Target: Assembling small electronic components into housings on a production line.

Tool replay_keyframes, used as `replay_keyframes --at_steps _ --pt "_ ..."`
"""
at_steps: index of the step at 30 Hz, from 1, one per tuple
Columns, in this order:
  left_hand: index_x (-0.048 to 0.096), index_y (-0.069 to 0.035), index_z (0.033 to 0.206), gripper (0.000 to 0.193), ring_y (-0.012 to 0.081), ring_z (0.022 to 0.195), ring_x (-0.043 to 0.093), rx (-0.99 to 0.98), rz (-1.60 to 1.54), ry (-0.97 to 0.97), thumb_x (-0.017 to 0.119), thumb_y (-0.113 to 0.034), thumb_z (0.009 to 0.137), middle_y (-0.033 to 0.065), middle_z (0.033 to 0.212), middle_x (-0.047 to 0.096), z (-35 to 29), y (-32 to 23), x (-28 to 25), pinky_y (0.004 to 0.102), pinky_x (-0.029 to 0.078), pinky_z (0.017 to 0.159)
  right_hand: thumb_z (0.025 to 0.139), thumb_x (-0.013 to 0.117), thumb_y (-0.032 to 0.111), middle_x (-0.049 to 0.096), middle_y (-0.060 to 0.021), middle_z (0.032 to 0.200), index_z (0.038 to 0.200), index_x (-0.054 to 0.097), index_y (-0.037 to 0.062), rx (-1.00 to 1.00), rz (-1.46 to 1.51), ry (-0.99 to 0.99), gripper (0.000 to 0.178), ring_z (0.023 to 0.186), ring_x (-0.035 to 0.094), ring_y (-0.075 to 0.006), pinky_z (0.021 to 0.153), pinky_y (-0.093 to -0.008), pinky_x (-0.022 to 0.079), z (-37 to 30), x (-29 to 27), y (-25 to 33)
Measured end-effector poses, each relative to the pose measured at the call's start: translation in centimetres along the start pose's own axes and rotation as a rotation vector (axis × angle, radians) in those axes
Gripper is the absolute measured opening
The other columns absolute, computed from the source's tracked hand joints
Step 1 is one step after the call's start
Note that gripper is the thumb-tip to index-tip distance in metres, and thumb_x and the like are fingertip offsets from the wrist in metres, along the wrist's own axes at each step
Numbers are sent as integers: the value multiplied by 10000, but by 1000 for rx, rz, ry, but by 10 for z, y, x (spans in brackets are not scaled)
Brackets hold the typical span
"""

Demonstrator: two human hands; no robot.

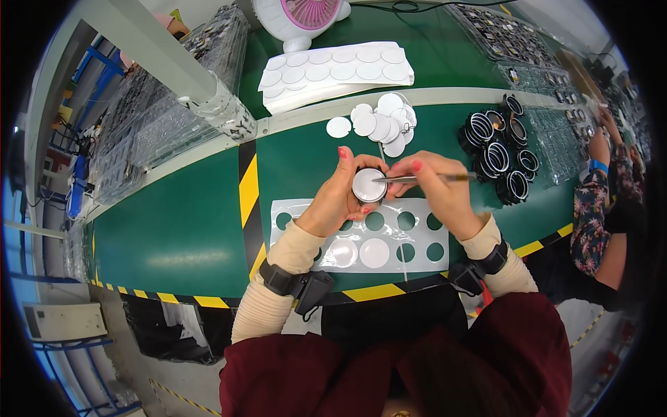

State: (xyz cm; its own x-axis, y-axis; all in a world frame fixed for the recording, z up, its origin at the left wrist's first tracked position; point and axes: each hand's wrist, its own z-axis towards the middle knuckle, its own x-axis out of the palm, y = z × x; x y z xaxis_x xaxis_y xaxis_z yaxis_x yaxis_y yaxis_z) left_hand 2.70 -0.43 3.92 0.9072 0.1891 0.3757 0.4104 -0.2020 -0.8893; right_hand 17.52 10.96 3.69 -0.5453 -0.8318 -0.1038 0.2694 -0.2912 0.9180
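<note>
My left hand point(332, 198) holds a round black ring-shaped housing point(384, 197), its face tipped up toward me. A white disc point(364, 189) fills the inside of its rim. Pinched in my right hand point(445, 191) is a pair of tweezers point(455, 178), pointing left with the tip at the disc; whether it presses on the disc I cannot tell. Below both hands lies a pale backing sheet point(390, 237) with rows of round cut-outs, two of them filled with white discs point(374, 253). Fingers partly cover the housing's side.
Loose white discs point(381, 126) lie in a pile beyond my hands. Several black ring housings point(495, 158) stand at the right. A stack of white disc sheets point(340, 69) and a white-and-pink fan point(306, 17) are at the back. A co-worker's arm point(593, 208) is at far right.
</note>
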Motion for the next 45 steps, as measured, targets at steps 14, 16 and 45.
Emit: replay_keyframes --at_steps 14,16,45 --pt "430 -72 1104 683 112 613 456 53 -197 31 143 -643 865 85 922 547 7 5 -16 217 347 466 946 380 297 619 -184 830 797 552 -64 227 606 -334 427 661 630 -243 624 -296 531 15 -1 2" --pt "425 -71 1122 681 118 635 466 41 -224 118 148 -639 869 82 936 542 9 2 -18 223 359 479 945 385 299 617 -182 849 806 556 -65 133 595 -534 426 686 631 -238 644 -292 530 22 -5 -7" --pt "345 -20 1257 378 305 1207 384 168 -824 158 323 -236 947 173 1272 418 -10 2 42 392 296 1041 754 648 76 549 -89 979 1004 560 41 -200 -532 -164 268 671 573 -154 548 -235 487 -21 -4 36"
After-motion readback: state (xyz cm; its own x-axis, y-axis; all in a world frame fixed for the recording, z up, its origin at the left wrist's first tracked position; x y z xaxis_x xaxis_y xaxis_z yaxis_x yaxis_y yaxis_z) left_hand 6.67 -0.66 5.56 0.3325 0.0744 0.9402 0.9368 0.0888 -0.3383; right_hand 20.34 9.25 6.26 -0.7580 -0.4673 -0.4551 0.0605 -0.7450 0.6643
